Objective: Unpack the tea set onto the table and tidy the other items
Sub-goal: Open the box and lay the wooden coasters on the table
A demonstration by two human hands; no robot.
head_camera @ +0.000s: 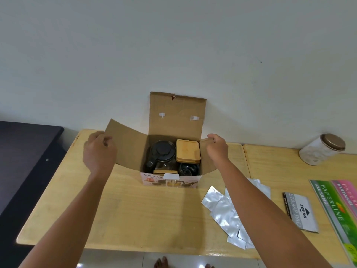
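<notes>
A cardboard box (170, 179) stands open on the wooden table (135, 209) against the wall, its back flap upright. Inside are a glass teapot with a black lid (161, 154), a stack of square bamboo coasters (187, 151), dark glass cups (188, 169) and another bamboo piece (165, 172) at the front. My left hand (99, 151) grips the left side flap (125, 144) and holds it outward. My right hand (217, 147) grips the right side flap (205, 151) the same way.
Several silver foil sachets (226, 213) lie right of the box. A Joyko stamp pad box (300, 211) and two Paperline receipt books (336, 207) lie further right. A lidded white jar (321, 149) stands at the back right. A dark table (25, 155) adjoins on the left.
</notes>
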